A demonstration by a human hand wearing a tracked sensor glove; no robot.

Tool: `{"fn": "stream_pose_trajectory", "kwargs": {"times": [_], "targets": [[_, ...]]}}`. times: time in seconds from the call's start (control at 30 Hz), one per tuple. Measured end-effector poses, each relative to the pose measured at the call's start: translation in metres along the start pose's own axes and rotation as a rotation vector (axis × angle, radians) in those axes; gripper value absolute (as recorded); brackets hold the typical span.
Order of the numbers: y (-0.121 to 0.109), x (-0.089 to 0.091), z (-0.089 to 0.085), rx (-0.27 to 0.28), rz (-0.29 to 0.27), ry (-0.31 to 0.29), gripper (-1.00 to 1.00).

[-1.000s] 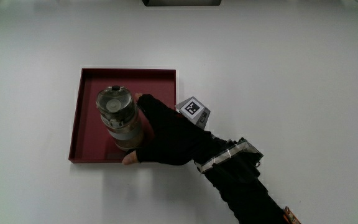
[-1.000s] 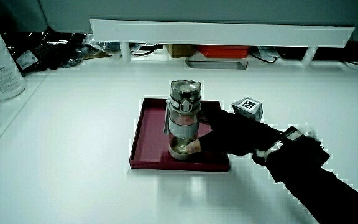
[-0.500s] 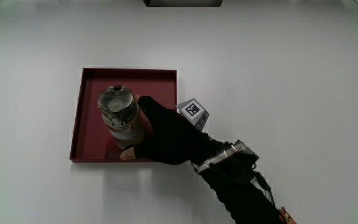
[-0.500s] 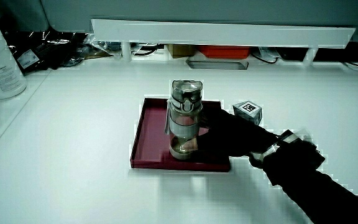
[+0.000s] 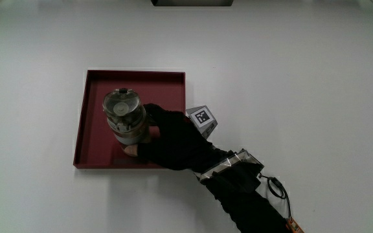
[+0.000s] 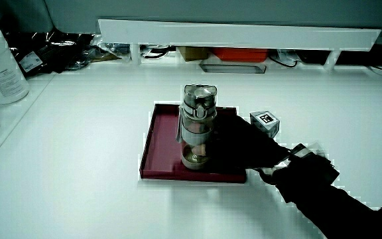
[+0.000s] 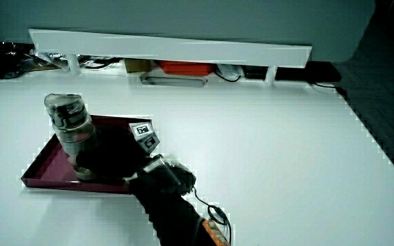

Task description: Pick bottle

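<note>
Carefully, my grip (image 5: 170, 137) was wrapped around the lower body of the water bottle (image 5: 125, 118) standing upright in the red tray (image 5: 89, 84), needing a firm, straight lift.

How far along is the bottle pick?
Reach done: the hand is closed around the lower body of the clear bottle. In hand: the grasp itself. Left: the lift, since the bottle stands upright in the dark red tray in both side views.

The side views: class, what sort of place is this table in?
Probably a lab or workshop bench. A low white partition edges the plain white table, cables and clutter lie past it, and the gloved hand carries a patterned tracking cube.
</note>
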Motion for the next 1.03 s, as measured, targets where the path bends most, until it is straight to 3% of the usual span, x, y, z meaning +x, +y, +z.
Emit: {"fn": "stream_pose_trajectory", "kwargs": {"times": [0.1,0.27,0.37,0.43,0.5,0.57,0.7,0.83,1.03], "targets": [[0.000,0.001,0.000,0.016,0.030,-0.013,1.00],[-0.001,0.002,-0.001,0.045,0.071,-0.024,1.00],[-0.002,0.002,0.000,0.053,0.067,-0.036,1.00],[-0.002,0.005,0.001,0.050,0.074,-0.012,1.00],[-0.003,0.006,0.003,0.039,0.075,0.048,1.00],[-0.004,0.005,0.008,0.039,0.081,0.057,1.00],[-0.011,-0.014,0.016,0.034,0.126,0.067,1.00],[-0.019,-0.036,0.019,0.023,0.178,0.041,1.00],[-0.031,-0.059,0.010,-0.021,0.284,0.076,1.00]]}}
